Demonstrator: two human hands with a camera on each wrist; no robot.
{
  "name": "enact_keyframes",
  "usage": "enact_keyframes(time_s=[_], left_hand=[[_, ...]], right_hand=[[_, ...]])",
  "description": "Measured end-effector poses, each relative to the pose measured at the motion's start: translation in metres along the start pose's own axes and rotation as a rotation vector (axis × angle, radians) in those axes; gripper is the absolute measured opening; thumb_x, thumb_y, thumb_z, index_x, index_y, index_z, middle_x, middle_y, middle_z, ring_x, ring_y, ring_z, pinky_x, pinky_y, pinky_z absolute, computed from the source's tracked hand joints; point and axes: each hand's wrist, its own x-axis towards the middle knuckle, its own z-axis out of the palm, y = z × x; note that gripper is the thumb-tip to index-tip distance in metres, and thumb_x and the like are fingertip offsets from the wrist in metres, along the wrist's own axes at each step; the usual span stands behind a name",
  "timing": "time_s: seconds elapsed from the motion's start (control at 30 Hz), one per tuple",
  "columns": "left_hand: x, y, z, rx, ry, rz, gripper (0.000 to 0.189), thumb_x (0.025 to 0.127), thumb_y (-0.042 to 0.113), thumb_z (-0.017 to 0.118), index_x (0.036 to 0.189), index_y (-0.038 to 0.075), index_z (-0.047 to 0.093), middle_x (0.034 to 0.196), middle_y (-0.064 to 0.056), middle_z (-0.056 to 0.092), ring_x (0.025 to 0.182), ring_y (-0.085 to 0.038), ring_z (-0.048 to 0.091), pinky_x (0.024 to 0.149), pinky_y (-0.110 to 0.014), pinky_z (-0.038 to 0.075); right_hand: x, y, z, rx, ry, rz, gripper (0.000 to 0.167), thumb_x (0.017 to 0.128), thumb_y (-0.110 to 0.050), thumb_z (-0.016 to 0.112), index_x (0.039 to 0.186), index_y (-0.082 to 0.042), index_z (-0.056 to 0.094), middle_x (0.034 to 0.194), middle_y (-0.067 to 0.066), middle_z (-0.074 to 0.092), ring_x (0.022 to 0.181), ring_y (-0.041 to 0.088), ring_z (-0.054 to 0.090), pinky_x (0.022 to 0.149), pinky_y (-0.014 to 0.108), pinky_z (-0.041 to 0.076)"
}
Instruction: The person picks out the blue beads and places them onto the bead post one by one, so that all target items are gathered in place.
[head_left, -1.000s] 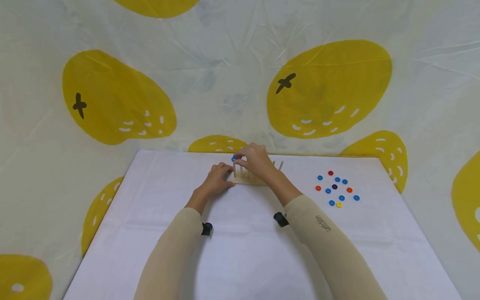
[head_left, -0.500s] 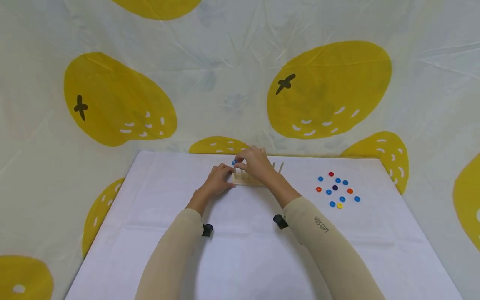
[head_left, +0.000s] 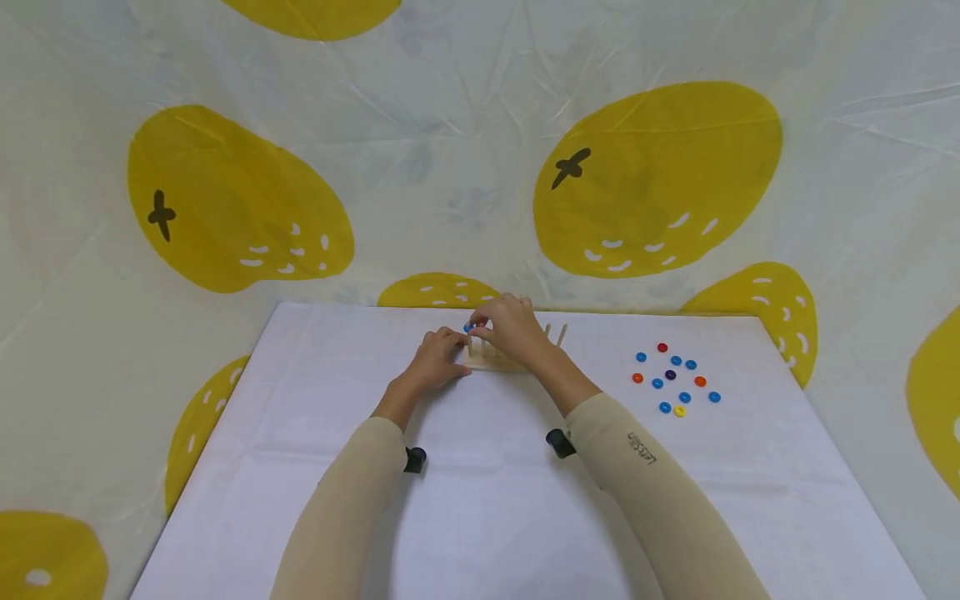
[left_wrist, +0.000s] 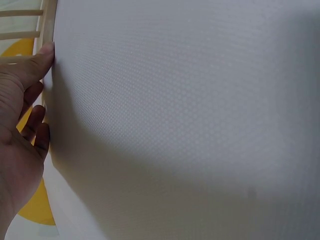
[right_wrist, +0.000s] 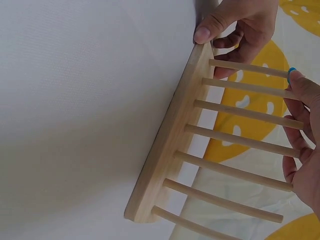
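A wooden peg rack (right_wrist: 172, 135) with several thin upright pegs stands near the back of the table. My left hand (head_left: 435, 361) grips its left end, the thumb on the front of the base and the fingers behind, as the right wrist view shows. With thumb and finger, my right hand (head_left: 512, 329) pinches a small blue ring (right_wrist: 291, 75) at the top of the leftmost peg (right_wrist: 250, 68). Whether the ring is round the peg's tip or just against it is partly hidden by the fingers. The other pegs in view carry no rings.
To the right on the white tabletop (head_left: 480, 517) lie several loose rings: blue ones (head_left: 657, 383), orange ones (head_left: 700, 382), a red one (head_left: 662, 347), a dark purple one (head_left: 671, 375) and a yellow one (head_left: 679, 412). Behind the table hangs a patterned cloth (head_left: 442, 167).
My right hand has come down slightly with the blue ring at the leftmost peg's top. The left hand stays at the rack's end.
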Motion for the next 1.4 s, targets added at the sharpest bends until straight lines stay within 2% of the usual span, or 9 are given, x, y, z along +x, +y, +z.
enact_keyframes(time_s=[0.73, 1.0, 1.23, 1.4], left_hand=[[-0.002, 0.004, 0.003, -0.013, 0.002, -0.009, 0.056, 0.087, 0.026, 0.085, 0.136, 0.01, 0.064, 0.138, -0.01, 0.058, 0.125, -0.031, 0.048, 0.113, -0.044, 0.04], [-0.001, 0.004, 0.002, -0.019, -0.003, -0.022, 0.057, 0.087, 0.026, 0.085, 0.137, 0.011, 0.063, 0.14, -0.009, 0.057, 0.126, -0.029, 0.047, 0.114, -0.044, 0.04], [0.001, 0.003, 0.002, -0.006, -0.008, -0.031, 0.057, 0.087, 0.027, 0.085, 0.138, 0.012, 0.063, 0.143, -0.009, 0.056, 0.129, -0.03, 0.047, 0.117, -0.044, 0.039], [0.0, 0.003, 0.0, -0.002, -0.012, -0.047, 0.058, 0.087, 0.027, 0.085, 0.139, 0.013, 0.062, 0.145, -0.009, 0.055, 0.13, -0.03, 0.047, 0.118, -0.044, 0.039]], right_hand=[[-0.003, 0.002, 0.002, 0.022, -0.011, 0.028, 0.012, 0.091, -0.025, 0.08, 0.101, -0.017, 0.08, 0.097, -0.002, 0.078, 0.098, 0.024, 0.063, 0.086, 0.048, 0.043], [-0.004, 0.002, -0.003, 0.035, -0.009, 0.026, 0.019, 0.092, -0.026, 0.08, 0.107, -0.015, 0.079, 0.1, -0.001, 0.078, 0.1, 0.025, 0.064, 0.089, 0.05, 0.044], [-0.009, 0.006, -0.019, 0.067, 0.02, 0.008, 0.029, 0.093, -0.028, 0.078, 0.118, -0.013, 0.075, 0.107, 0.003, 0.076, 0.105, 0.026, 0.063, 0.095, 0.054, 0.046], [-0.019, 0.015, -0.037, 0.103, 0.08, -0.044, 0.033, 0.092, -0.021, 0.08, 0.121, -0.008, 0.074, 0.112, 0.006, 0.075, 0.108, 0.027, 0.064, 0.1, 0.05, 0.049]])
